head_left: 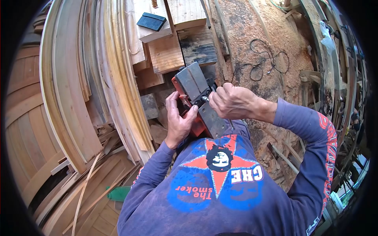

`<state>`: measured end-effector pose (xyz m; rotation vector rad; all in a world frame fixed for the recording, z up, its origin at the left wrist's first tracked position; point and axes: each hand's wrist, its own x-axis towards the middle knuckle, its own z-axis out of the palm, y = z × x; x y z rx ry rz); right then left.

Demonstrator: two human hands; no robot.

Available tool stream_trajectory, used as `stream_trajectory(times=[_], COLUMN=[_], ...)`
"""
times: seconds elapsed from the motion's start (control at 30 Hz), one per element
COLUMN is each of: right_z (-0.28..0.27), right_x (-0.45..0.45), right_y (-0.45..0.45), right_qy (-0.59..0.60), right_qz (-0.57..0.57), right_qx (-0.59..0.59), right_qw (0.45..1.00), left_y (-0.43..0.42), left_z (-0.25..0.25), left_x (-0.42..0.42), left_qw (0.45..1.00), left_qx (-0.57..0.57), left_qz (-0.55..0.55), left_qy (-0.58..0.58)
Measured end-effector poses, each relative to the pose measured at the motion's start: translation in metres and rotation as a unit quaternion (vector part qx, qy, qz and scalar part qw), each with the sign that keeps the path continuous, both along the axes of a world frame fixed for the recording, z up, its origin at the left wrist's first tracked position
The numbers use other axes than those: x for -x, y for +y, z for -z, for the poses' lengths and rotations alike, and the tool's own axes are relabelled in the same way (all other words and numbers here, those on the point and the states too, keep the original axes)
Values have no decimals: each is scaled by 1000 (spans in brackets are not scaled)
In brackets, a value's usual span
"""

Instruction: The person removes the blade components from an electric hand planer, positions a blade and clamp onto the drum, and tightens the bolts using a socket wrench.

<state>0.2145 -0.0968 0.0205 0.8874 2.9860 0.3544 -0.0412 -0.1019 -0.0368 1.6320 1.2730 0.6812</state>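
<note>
A red power planer (192, 82) with a flat grey metal sole is held upside down close to my chest. My left hand (181, 120) grips its left side, the thumb lying near the cutter slot in the middle. On the other side, my right hand (232, 101) is closed around a small metal tool (205, 98) that meets the planer at the cutter slot. Most of that tool is hidden inside the fist.
Long curved boards (65, 86) stand at the left. Ahead are stacked wood blocks (167, 53) with a dark flat block (151, 21) on top. A black cable (258, 59) loops over sawdust at the right. A green object (119, 193) lies at lower left.
</note>
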Motion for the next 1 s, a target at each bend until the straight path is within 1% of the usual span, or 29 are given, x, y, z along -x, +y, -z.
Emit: stream_trajectory(times=[0.13,0.2,0.23,0.37,0.5,0.67,0.77,0.83,0.87,0.93,0.97,1.0], right_z=[-1,0,3,0,-2,2,1,-1,1,0,-2,-3], right_x=[-7,-11,-13,-12,-13,-14,-15,-11,-10,-5,-4,-2], right_y=[8,15,16,18,20,23,29,34,31,24,18,20], right_qy=[12,23,40,69,72,76,76,81,81,59,12,11], right_qz=[-8,-27,-28,-28,-19,-5,-28,-39,-34,-25,-47,-46], right_qx=[-14,99,106,82,105,131,104,148,150,103,57,57], right_qw=[1000,994,993,994,992,988,991,985,985,993,997,997], left_y=[1,1,0,0,0,1,1,1,1,1,2,2], left_z=[-2,-2,-3,-3,-3,-4,-3,-1,0,1,1,1], left_x=[-1,-1,-1,-2,-1,-1,-1,-1,0,0,0,0], left_qw=[1000,1000,1000,1000,1000,1000,1000,1000,1000,1000,1000,1000], left_qx=[4,0,1,13,-9,-10,-7,-6,-9,-11,-15,-18], left_qz=[-1,-2,-5,-6,3,8,7,10,10,15,16,15], left_qy=[-6,-6,-6,-22,2,9,5,5,9,11,7,5])
